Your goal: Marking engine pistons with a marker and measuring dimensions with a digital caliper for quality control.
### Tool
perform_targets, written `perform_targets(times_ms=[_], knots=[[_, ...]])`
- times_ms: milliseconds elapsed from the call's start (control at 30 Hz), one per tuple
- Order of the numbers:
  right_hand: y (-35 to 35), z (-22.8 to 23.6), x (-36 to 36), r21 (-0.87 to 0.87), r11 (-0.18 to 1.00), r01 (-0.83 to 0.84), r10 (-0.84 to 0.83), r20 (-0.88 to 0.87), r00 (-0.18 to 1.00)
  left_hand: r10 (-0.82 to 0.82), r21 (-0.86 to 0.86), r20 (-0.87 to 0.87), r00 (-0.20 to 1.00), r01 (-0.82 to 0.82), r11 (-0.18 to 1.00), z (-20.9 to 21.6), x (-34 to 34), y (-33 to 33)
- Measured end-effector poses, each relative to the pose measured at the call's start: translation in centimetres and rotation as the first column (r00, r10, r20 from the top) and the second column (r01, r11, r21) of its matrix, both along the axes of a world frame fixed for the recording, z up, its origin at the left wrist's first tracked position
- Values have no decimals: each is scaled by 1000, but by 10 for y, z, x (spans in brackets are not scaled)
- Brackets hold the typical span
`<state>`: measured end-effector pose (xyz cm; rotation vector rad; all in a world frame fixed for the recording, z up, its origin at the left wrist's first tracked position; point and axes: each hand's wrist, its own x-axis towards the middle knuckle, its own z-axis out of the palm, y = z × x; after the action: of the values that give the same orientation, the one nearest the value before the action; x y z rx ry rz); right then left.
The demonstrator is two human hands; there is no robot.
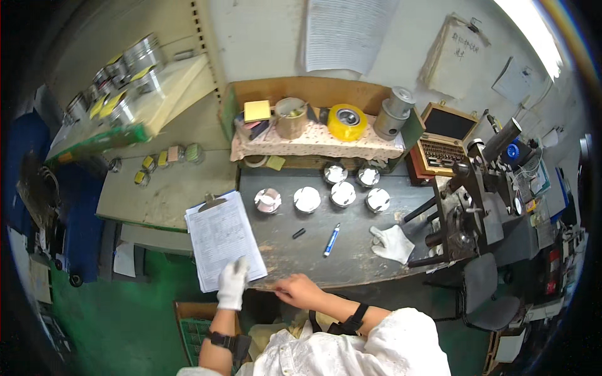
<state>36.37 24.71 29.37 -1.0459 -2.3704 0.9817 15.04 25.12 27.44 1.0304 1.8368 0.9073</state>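
Observation:
My left hand [232,285], in a white glove, lies over the lower edge of a clipboard [214,203] with printed sheets [226,241]; its fingers point forward, loosely stretched over the paper. My bare right hand [300,291] is at the bench's front edge, to the right of the clipboard. Its fingers are slightly bent, and nothing shows in them. Farther in lie a blue-and-white marker [332,240] and its black cap [299,233], apart. A white glove [393,244] rests flat on the right. Several round metal pieces with white tops [307,200] stand behind.
A cloth-covered shelf [320,144] at the back carries a yellow tape roll [347,122] and tins. On the right are an open wooden case [436,153] and a metal stand with an instrument [461,216]. Left shelves [163,194] hold metal cylinders with yellow notes. A chair [483,291] stands right.

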Motion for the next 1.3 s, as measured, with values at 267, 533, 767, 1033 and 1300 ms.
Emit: perform_targets(times_ms=[267,533,767,1033,1300], knots=[[22,-9,117,-76,955,288,-290,-22,957,-473,-115,-518,712,490,864,74,203,175],[4,-14,151,-210,874,437,-448,-4,894,-440,-269,-670,598,356,895,29,300,288],[-5,-25,173,-279,793,541,-566,-10,824,-531,-407,-692,489,344,846,-2,314,312],[3,-25,167,-178,779,601,-614,-24,789,-370,-265,-638,676,258,929,15,286,296],[39,-42,143,-101,837,538,-533,67,843,-251,-77,-468,847,244,967,38,205,265]])
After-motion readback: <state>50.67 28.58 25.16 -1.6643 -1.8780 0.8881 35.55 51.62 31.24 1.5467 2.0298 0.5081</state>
